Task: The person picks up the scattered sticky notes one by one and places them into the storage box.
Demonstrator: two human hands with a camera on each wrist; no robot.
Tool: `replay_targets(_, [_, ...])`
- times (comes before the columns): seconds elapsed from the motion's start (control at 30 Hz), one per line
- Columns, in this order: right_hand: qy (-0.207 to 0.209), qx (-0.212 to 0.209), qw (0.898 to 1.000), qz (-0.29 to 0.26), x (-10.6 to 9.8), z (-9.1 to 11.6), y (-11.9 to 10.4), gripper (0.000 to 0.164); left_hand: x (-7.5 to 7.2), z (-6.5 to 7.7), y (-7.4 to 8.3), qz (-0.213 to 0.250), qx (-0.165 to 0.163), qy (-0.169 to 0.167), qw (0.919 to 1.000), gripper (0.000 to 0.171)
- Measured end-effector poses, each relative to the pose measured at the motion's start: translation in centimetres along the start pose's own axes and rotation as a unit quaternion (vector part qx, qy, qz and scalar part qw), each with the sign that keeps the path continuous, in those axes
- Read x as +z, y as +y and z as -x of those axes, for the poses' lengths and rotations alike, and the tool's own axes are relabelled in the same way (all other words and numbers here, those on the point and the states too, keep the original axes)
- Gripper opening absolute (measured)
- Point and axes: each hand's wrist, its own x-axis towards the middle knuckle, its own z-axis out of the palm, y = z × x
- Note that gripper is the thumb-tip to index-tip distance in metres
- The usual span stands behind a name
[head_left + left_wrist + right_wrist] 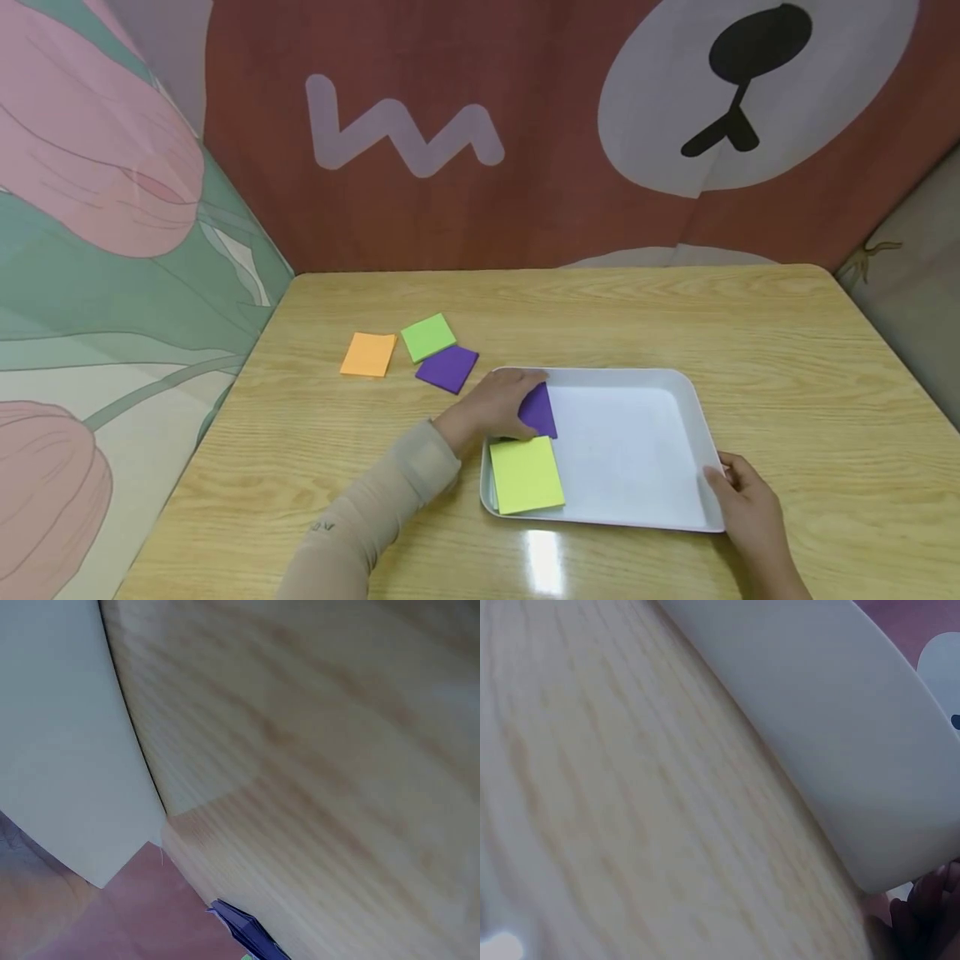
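A white rectangular tray (622,450) lies on the table, its outer wall (67,735) filling the left of the left wrist view. Over the tray's far left corner, my left hand (498,406) grips a purple sticky-note pad (538,413) between thumb and fingers; the hand covers the pad's left part. Just nearer in the tray lies a yellow-green sticky-note pad (527,475), with a pale edge showing beneath it. My right hand (752,510) holds the tray's right rim near the front corner, thumb on the rim. In the right wrist view its fingers (930,915) are dark at the tray corner.
Left of the tray, on the wooden table (825,358), lie an orange pad (368,355), a green pad (428,337) and another purple pad (448,369), the last touching or close to the green one. A printed cloth (450,217) hangs behind the table's far edge.
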Motion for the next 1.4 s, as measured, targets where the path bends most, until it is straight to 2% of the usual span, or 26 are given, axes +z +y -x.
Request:
replay_targets(0.27, [0.003, 0.001, 1.0, -0.003, -0.1, 0.1, 0.0, 0.03, 0.0, 0.2, 0.0, -0.026, 0.007, -0.014, 0.9995, 0.064])
replay_targets(0.57, [0.004, 0.02, 1.0, -0.005, -0.1, 0.1, -0.3, 0.029, 0.1, 0.7, -0.3, -0.056, 0.037, 0.0, 0.9977, 0.05])
replay_targets(0.87, [0.007, 0.019, 1.0, -0.001, 0.0, 0.1, -0.5, 0.028, -0.1, 1.5, -0.7, -0.025, 0.056, 0.04, 0.9973, 0.04])
replay_targets(1.07, [0.004, 0.019, 1.0, -0.001, -0.1, 0.1, -0.5, 0.029, -0.5, 2.0, -1.7, 0.018, 0.035, 0.088, 0.9953, 0.036])
replay_targets(1.17, [0.002, 0.014, 1.0, 0.003, -0.2, 0.1, -0.4, 0.029, -0.5, 2.2, -2.2, 0.025, 0.025, 0.107, 0.9937, 0.034])
replay_targets(1.4, [0.002, 0.008, 1.0, 0.008, -0.1, 0.1, -0.5, 0.029, -0.5, 3.1, -2.9, 0.046, 0.031, 0.147, 0.9877, 0.031])
